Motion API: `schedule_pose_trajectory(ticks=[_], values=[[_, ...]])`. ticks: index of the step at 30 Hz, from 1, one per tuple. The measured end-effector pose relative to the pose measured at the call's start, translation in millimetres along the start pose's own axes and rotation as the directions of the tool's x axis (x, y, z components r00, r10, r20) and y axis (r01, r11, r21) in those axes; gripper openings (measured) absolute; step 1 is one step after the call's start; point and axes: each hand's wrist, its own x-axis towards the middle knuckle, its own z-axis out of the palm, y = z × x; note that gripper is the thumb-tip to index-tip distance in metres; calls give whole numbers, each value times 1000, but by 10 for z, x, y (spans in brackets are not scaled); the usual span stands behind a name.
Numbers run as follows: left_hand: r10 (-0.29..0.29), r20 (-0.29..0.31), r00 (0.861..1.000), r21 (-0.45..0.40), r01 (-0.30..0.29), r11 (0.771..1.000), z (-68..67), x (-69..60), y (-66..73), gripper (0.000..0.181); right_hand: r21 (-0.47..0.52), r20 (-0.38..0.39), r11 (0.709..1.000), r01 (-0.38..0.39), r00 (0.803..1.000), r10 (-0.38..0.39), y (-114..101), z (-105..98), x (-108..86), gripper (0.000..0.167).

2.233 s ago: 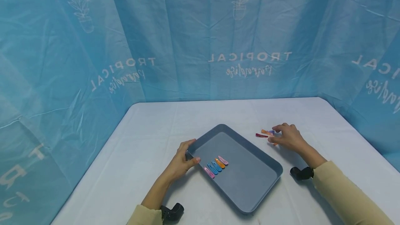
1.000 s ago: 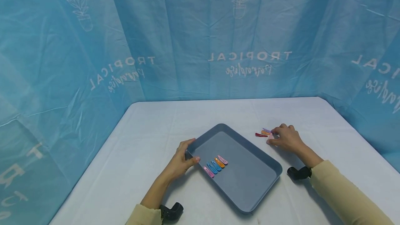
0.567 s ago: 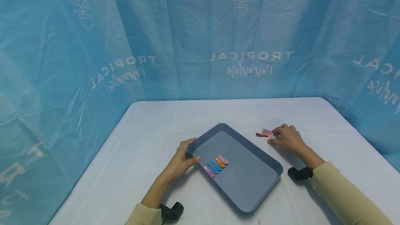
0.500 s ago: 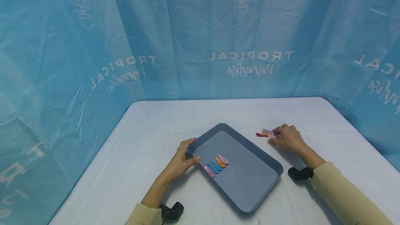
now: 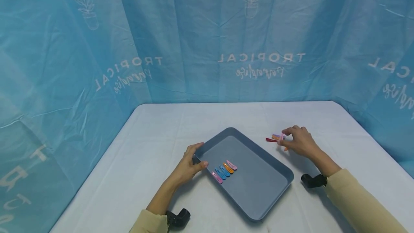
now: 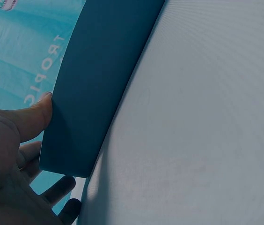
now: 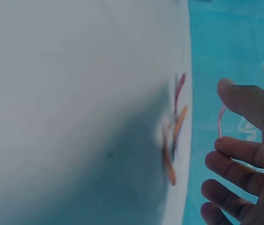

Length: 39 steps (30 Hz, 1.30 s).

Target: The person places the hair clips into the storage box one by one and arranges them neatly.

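One pink clip [image 5: 281, 137] has just come up off the table [image 5: 161, 128], pinched in the right hand [image 5: 301, 141], free of the other clips [image 5: 271, 140] below; the left hand [image 5: 188, 166] grips the tray [image 5: 255, 190].

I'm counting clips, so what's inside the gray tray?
Five hair clips: two pink, two blue, one orange. The left hand covers part of the tray near one corner, hiding that patch.

Creased blue curtains [image 5: 200, 28], mirrored white lettering [image 5: 261, 57], potted-plant prints [image 5: 251, 1]; white-covered table [image 5: 165, 128], rounded far corners
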Motion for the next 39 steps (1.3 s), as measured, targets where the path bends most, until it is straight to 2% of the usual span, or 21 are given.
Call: schedule_pose_trajectory(ticks=[10, 22, 30, 39], values=[[-1, 8, 1000, 2, 1, 1000, -2, 4, -15, 70, 16, -88, 991, 135, 987, -133, -166, -146, -42, 51], [1, 4, 1000, -6, -1, 1000, -6, -5, 15, 71, 100, -85, 964, 245, 968, -237, -494, -276, -134, 58], [-2, 7, 1000, -1, 2, 1000, -9, -1, 6, 71, 134, -93, 923, 360, 932, -350, -670, -226, -149, 51], [-7, 16, 1000, 0, 7, 1000, -14, -7, 0, 72, 141, -40, 874, 465, 885, -464, -850, -163, -145, 54]])
